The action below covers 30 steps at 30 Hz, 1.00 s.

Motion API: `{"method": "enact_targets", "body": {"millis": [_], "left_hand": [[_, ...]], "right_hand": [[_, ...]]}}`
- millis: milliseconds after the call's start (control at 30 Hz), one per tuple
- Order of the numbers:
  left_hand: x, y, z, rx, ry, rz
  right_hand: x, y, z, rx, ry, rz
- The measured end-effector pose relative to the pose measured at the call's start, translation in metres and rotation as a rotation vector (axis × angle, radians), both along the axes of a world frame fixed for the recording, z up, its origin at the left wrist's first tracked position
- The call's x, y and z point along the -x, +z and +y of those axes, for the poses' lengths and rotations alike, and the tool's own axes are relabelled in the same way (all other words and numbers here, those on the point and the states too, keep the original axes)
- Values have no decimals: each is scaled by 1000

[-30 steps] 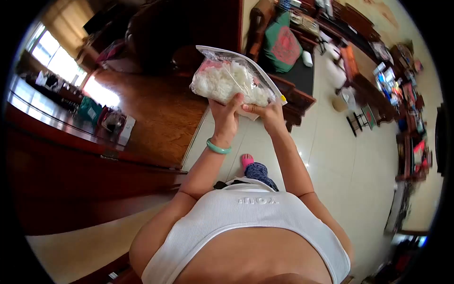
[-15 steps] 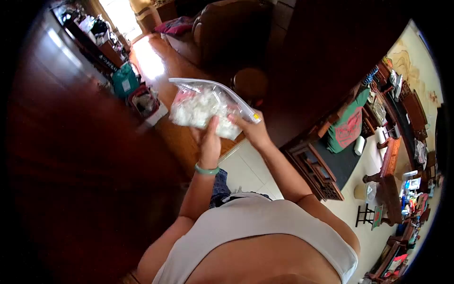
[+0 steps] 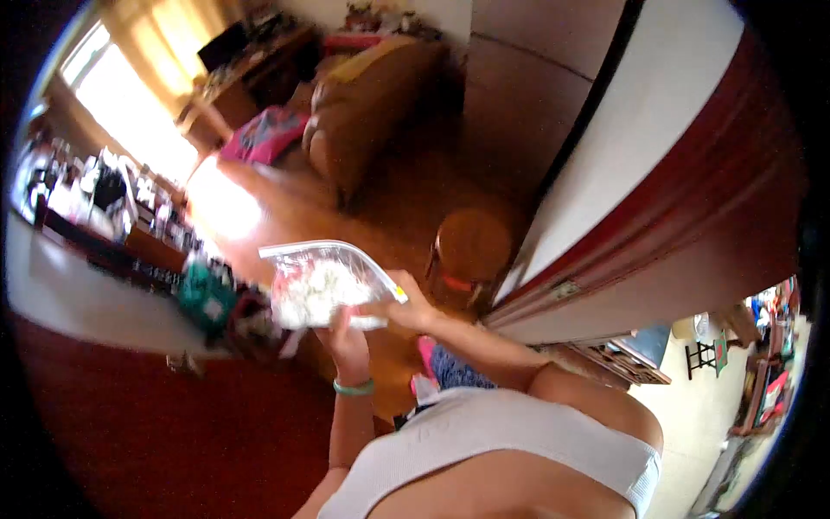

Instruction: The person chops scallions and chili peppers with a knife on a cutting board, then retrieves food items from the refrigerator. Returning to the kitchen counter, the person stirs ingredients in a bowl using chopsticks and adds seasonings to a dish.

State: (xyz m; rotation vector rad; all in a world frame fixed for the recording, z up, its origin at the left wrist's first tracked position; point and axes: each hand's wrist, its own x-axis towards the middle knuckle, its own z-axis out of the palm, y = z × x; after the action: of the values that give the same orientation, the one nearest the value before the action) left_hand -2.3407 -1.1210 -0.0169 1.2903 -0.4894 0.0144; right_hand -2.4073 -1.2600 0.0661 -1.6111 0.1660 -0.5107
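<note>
A clear zip-seal plastic bag filled with white fluffy pieces is held out in front of my body. Some red or pink shows through its left side, and a yellow slider sits at the right end of its seal. My left hand grips the lower edge with the thumb on the front, the other fingers hidden behind it. A pale green bangle circles that wrist. Holding the right side, just below the slider, is my right hand, its fingers partly covered by the bag.
A doorway frames me, with a dark red door at left and another door panel at right. Beyond lie a round wooden stool, a sofa, a green bag and a cluttered shelf.
My body has moved forward into the doorway, so the sofa and stool show more fully. Both hands still hold the bag, now lower and further left in view.
</note>
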Motion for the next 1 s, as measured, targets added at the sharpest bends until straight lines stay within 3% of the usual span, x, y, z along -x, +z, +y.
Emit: {"method": "enact_targets", "body": {"millis": [33, 100, 133, 167, 233, 300, 333, 400, 433, 467, 500, 567, 600, 733, 833, 867, 900, 933, 1000], "left_hand": [[-14, -8, -12, -143, 51, -223], [-48, 8, -58, -55, -35, -142], [-49, 35, -80, 223, -205, 254], [-63, 48, -103, 493, -426, 484], [-105, 39, -139, 477, -582, 647], [-135, 50, -183, 500, -622, 664], [-150, 50, -202, 407, -679, 693], [-187, 62, -234, 313, -754, 721], [-195, 76, -244, 340, -839, 832], [-208, 85, -263, 369, -920, 953], [-236, 60, -286, 369, -870, 1047], [-255, 74, -316, 452, -968, 1135], [-259, 77, -317, 462, -972, 1209], [-319, 16, -394, 456, -1046, 1411], [-340, 10, -451, 478, -1431, 1436], [-348, 9, -478, 473, -1529, 1465], [-351, 13, -498, 353, -1401, 1472], [-358, 20, -520, 329, -1390, 1478], [-373, 22, -558, 350, -1573, 1538]], "right_hand": [[-9, -3, -15, -25, -28, 8], [-31, -6, -47, -15, -125, 53], [-34, 12, -58, 92, -154, 58], [-39, 23, -78, 227, -148, 67], [-55, 34, -114, 381, -164, 39], [-70, 40, -155, 152, -167, 76], [-78, 43, -183, 169, -182, 58], [-101, 47, -231, 303, 97, 299], [-108, 61, -251, 278, 237, 220], [-118, 72, -280, 281, 224, 240], [-126, 84, -311, 283, 246, 254], [-143, 111, -366, 294, 193, 357], [-144, 125, -378, 369, 49, 407], [-191, 163, -503, 1089, -436, 460], [-223, 210, -573, 1144, -544, 638], [-235, 216, -608, 1297, -585, 624], [-245, 221, -645, 1461, -625, 606], [-256, 229, -685, 1465, -636, 629], [-269, 244, -754, 1759, -628, 814]]}}
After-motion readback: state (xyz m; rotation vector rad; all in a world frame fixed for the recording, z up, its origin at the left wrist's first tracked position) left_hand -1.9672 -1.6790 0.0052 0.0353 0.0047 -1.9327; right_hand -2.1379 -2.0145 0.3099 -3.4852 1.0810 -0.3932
